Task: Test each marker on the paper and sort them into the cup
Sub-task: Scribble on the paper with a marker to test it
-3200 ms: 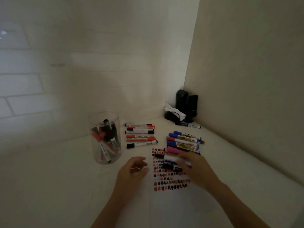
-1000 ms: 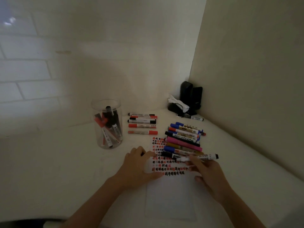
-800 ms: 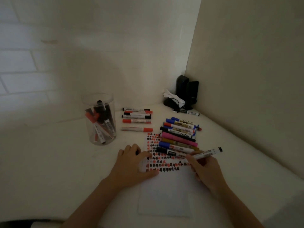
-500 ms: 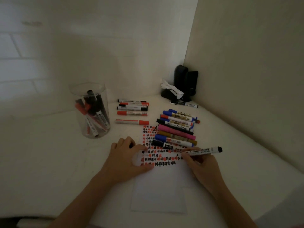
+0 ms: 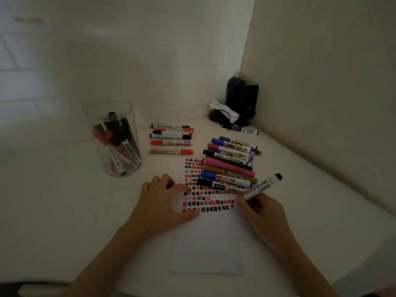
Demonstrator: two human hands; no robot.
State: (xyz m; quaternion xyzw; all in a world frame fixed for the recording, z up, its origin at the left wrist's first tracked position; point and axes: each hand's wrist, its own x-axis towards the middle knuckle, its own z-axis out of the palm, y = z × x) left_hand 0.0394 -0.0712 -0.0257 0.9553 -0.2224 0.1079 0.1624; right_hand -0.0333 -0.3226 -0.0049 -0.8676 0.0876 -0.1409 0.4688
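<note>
From the head camera, the right hand [image 5: 260, 213] pinches a white marker with a black end [image 5: 262, 187] between curled fingers, its writing tip down on the paper [image 5: 206, 251] at the end of the lowest row of red and black test marks [image 5: 204, 202], its black end tilted up and away to the right. The left hand [image 5: 165, 204] lies on the paper's left edge, thumb and forefinger spread flat on the sheet; something small and dark shows under its curled fingers, but what it is cannot be told. Just beyond the right hand, a stack of mixed-colour markers [image 5: 230, 166] lies on the top of the paper, touching one another. Beyond the left hand sits a row of red and black capped markers [image 5: 171, 139] on the white table [image 5: 64, 211]. Further left of that hand stands the clear cup [image 5: 112, 138], upright, with several red and black markers leaning inside. In the far corner, well apart from both hands, stand black objects [image 5: 241, 101] with a crumpled white tissue [image 5: 222, 108].
</note>
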